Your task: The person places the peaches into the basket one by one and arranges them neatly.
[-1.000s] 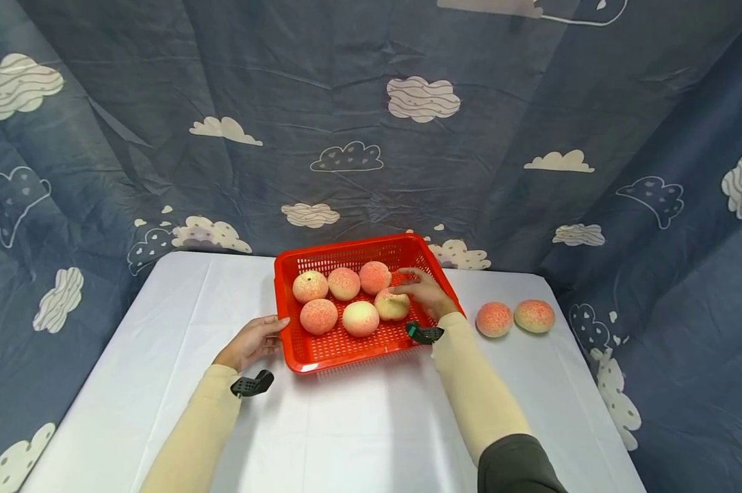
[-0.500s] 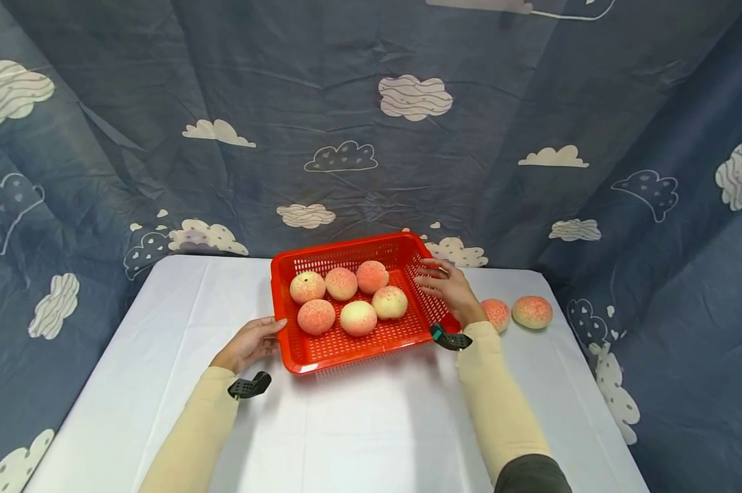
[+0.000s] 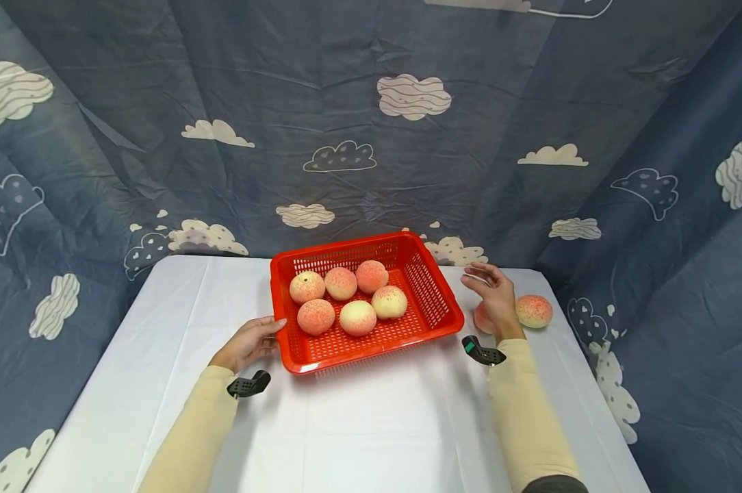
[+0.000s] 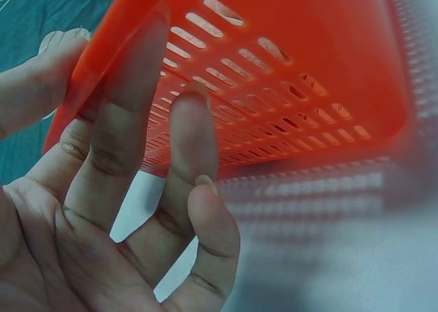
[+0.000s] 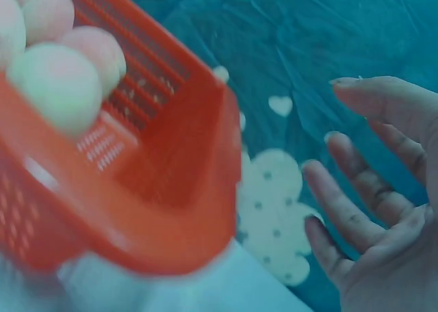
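Note:
A red perforated plastic basket (image 3: 346,356) holds several peaches, among them a pale peach (image 3: 358,318) near its middle and a yellowish peach (image 3: 389,302) at the right of the group. My left hand (image 3: 250,344) grips the basket's left rim, thumb on the outer lip and fingers beneath it, as the left wrist view shows. Off the basket's right side, my right hand (image 3: 494,298) hovers with its fingers loosely spread and nothing in them. It partly covers a peach (image 3: 482,318) on the table. Just right of it lies another reddish peach (image 3: 534,311).
The basket and loose peaches rest on a table with a white cloth (image 3: 359,431). A dark blue curtain (image 3: 346,89) with cloud prints hangs right behind the table's far edge and along both sides.
My right hand has moved from the yellowish peach in the basket, over the right rim, to above the loose peaches. My left hand keeps its hold on the basket.

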Demonstrator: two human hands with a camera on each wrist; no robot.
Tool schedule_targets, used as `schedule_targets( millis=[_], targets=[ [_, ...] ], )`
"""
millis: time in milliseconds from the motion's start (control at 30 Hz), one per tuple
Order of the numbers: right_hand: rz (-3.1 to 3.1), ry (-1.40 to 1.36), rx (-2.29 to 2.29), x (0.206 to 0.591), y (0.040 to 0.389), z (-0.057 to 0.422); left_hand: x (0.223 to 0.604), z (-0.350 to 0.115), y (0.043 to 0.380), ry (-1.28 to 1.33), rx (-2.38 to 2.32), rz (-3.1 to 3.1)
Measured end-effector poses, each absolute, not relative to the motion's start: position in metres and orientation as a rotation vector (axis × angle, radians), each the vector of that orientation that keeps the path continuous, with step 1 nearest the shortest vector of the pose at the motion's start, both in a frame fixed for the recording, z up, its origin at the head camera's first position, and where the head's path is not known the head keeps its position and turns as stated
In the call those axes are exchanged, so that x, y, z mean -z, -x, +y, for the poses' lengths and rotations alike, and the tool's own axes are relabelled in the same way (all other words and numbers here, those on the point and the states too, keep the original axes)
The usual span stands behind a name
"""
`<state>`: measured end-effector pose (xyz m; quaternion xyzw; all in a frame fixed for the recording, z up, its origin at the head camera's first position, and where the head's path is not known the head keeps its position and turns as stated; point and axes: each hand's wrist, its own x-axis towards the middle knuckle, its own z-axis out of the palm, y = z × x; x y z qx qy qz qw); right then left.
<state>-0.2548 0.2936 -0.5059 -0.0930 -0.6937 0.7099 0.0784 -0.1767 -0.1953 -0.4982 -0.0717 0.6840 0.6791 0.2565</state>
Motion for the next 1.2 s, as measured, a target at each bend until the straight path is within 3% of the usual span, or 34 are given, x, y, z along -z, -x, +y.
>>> schedule_targets(
  millis=[233,500,600,967,1200],
  targets=[
    [-2.021,0.232,-2.036,0.579,0.281,0.356,0.5,-0.194,0.176,0.217,-1.84,1.858],
    [-1.974,0.221,-2.109,0.573,0.261,0.373,0.5,-0.194,0.177,0.221,-1.847,1.851],
    [-2.067,0.296,-1.943,0.596,0.27,0.383,0.5,-0.195,0.177,0.223,-1.842,1.855],
    [-2.35,0.51,-1.836,0.542,0.222,0.343,0.498,-0.195,0.177,0.215,-1.84,1.842],
    [-2.423,0.665,-1.83,0.547,0.217,0.332,0.495,-0.195,0.176,0.221,-1.841,1.847]
  ],
)
